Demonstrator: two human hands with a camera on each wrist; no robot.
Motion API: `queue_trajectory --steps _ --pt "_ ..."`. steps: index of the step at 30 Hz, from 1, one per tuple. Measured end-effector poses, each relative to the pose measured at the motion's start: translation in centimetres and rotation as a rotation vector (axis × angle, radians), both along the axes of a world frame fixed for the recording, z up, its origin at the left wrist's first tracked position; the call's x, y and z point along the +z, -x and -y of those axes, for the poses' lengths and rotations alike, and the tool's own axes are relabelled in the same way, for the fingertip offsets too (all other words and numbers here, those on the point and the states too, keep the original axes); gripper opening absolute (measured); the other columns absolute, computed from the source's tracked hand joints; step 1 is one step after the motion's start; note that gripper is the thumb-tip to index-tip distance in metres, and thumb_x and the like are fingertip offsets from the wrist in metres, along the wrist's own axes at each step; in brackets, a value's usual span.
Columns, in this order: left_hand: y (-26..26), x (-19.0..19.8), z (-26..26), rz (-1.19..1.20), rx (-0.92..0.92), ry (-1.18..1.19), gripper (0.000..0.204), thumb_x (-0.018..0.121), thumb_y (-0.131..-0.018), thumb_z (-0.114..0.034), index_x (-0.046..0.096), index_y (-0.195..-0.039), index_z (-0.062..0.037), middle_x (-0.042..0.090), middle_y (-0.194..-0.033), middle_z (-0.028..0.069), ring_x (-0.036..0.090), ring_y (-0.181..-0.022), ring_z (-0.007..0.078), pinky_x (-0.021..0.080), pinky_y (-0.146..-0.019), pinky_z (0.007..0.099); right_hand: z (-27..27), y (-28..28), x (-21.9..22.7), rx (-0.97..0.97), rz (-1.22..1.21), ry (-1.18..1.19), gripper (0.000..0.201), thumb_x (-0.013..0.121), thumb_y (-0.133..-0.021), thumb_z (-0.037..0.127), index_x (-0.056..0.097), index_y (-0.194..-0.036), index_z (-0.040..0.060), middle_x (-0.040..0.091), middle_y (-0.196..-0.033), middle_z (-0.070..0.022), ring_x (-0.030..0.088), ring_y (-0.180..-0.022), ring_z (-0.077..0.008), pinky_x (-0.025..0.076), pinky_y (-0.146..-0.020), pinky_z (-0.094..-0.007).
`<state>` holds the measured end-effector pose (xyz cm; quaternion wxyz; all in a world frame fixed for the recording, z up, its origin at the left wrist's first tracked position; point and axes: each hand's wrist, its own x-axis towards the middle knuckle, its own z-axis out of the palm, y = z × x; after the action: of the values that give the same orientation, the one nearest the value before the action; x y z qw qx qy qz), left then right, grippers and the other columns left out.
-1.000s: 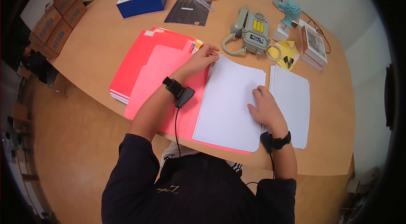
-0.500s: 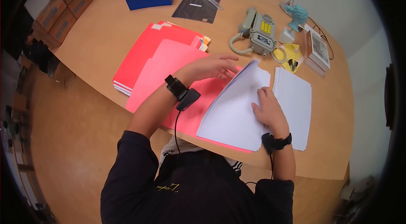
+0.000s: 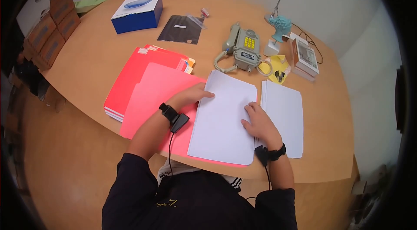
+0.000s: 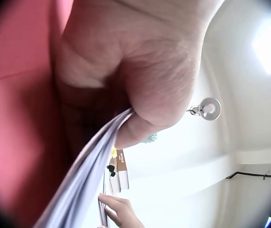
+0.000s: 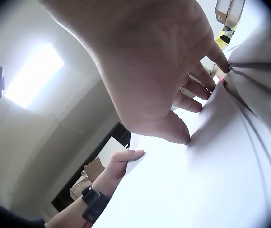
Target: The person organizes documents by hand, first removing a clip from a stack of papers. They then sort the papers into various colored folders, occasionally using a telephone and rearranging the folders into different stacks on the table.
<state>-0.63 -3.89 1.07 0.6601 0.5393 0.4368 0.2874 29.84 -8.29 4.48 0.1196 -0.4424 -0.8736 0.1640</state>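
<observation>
A stack of white paper (image 3: 223, 121) lies partly over an open pink folder (image 3: 160, 84). The left hand (image 3: 189, 95) grips the stack's left edge, thumb on top and fingers under it; in the left wrist view the sheets (image 4: 85, 175) run between thumb and fingers. The right hand (image 3: 262, 124) rests on the stack's right edge with its fingers lightly bent, and in the right wrist view its thumb and fingertips touch the paper (image 5: 173, 190). A second white stack (image 3: 284, 117) lies just to the right.
Red folders (image 3: 126, 71) are piled at the left. Behind the paper stand a grey telephone (image 3: 245, 49), a yellow sheet (image 3: 278, 66) with small items, books (image 3: 305, 58) and a teal bust (image 3: 280, 26). Farther back are a black folder (image 3: 180, 30) and a blue box (image 3: 138, 15).
The left hand let go of the top left corner, moved down along the edge and took hold of the stack. The lifted sheets lie flat again. The right hand stays at the right edge.
</observation>
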Motion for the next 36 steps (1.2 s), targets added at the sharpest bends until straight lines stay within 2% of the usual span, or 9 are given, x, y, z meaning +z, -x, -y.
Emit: queue_trajectory --steps 5,8,10,11,14,24,30,32,36 --pt "0.1 -0.1 0.5 0.028 0.069 -0.013 0.043 0.056 -0.095 -0.013 0.051 -0.133 0.0069 0.063 -0.123 0.0161 0.064 -0.108 0.0255 0.05 -0.092 0.0378 -0.8 -3.0 1.4 0.0 -0.101 0.086 0.045 0.068 -0.084 0.018 0.056 -0.121 -0.006 0.051 -0.132 -0.0253 0.051 -0.122 -0.041 0.043 -0.104 -0.0417" --pt "0.1 0.2 0.5 -0.003 0.039 -0.004 0.043 0.055 -0.095 -0.013 0.05 -0.133 0.0068 0.062 -0.123 0.0161 0.063 -0.109 0.0252 0.05 -0.093 0.0375 -1.3 -5.4 1.5 -0.176 -0.101 -0.038 0.05 0.069 -0.084 0.019 0.053 -0.124 -0.0073 0.048 -0.135 -0.0281 0.047 -0.125 -0.0436 0.041 -0.107 -0.0445" --pt "0.1 0.6 0.5 0.002 0.045 0.015 0.044 0.056 -0.095 -0.013 0.05 -0.134 0.0065 0.062 -0.124 0.0161 0.063 -0.11 0.0249 0.05 -0.094 0.0375 -2.1 -7.2 -1.1 -0.371 0.071 -0.263 0.059 0.071 -0.082 0.019 0.049 -0.129 -0.009 0.045 -0.138 -0.0319 0.042 -0.129 -0.0482 0.037 -0.11 -0.0488" --pt "0.1 0.6 0.6 0.003 0.05 0.042 0.045 0.056 -0.095 -0.013 0.049 -0.135 0.0063 0.061 -0.126 0.0162 0.062 -0.112 0.0247 0.049 -0.095 0.0376 -2.4 -7.7 -1.8 -0.405 0.094 -0.189 0.07 0.071 -0.082 0.025 0.043 -0.135 -0.0106 0.04 -0.142 -0.0352 0.035 -0.134 -0.052 0.032 -0.112 -0.0529" --pt "0.1 0.2 0.8 0.068 0.084 0.039 0.047 0.057 -0.095 -0.015 0.048 -0.136 0.006 0.06 -0.127 0.0163 0.061 -0.114 0.0246 0.048 -0.097 0.0376 -2.5 -8.0 -3.3 -0.472 0.143 -0.078 0.074 0.069 -0.084 0.032 0.041 -0.139 -0.0103 0.037 -0.146 -0.0348 0.033 -0.137 -0.0521 0.031 -0.113 -0.0531" --pt "-0.4 2.1 1.8 -0.021 0.164 0.11 0.051 0.063 -0.092 -0.019 0.049 -0.133 0.0069 0.061 -0.124 0.0164 0.062 -0.111 0.0241 0.047 -0.097 0.0359 -2.7 -7.2 -4.5 -0.511 0.191 -0.125 0.071 0.064 -0.084 0.036 0.045 -0.137 -0.0086 0.042 -0.145 -0.0313 0.035 -0.135 -0.0523 0.03 -0.111 -0.0591" --pt "-0.2 1.4 1.6 0.002 0.199 0.171 0.05 0.063 -0.092 -0.02 0.049 -0.133 0.0054 0.062 -0.123 0.0148 0.062 -0.11 0.0228 0.049 -0.095 0.0356 -2.5 -6.7 -3.9 -0.526 0.16 -0.19 0.053 0.061 -0.08 0.026 0.058 -0.12 -0.0084 0.052 -0.136 -0.029 0.046 -0.128 -0.0476 0.042 -0.103 -0.0501" --pt "-0.3 1.1 1.6 0.041 0.216 0.127 0.05 0.062 -0.092 -0.019 0.049 -0.133 0.0053 0.062 -0.122 0.0146 0.062 -0.11 0.0221 0.05 -0.094 0.0355 -2.3 -6.3 -3.5 -0.491 0.121 -0.307 0.038 0.061 -0.079 0.022 0.063 -0.104 -0.0061 0.062 -0.117 -0.0244 0.055 -0.112 -0.0408 0.048 -0.092 -0.0478" --pt "-0.2 0.7 1.4 0.042 0.209 0.124 0.05 0.062 -0.092 -0.019 0.048 -0.134 0.005 0.061 -0.123 0.0143 0.062 -0.11 0.0218 0.05 -0.094 0.0354 -2.0 -5.3 -2.1 -0.542 0.139 -0.209 0.026 0.06 -0.079 0.02 0.063 -0.09 -0.0034 0.062 -0.101 -0.0188 0.057 -0.096 -0.0355 0.048 -0.082 -0.0497"
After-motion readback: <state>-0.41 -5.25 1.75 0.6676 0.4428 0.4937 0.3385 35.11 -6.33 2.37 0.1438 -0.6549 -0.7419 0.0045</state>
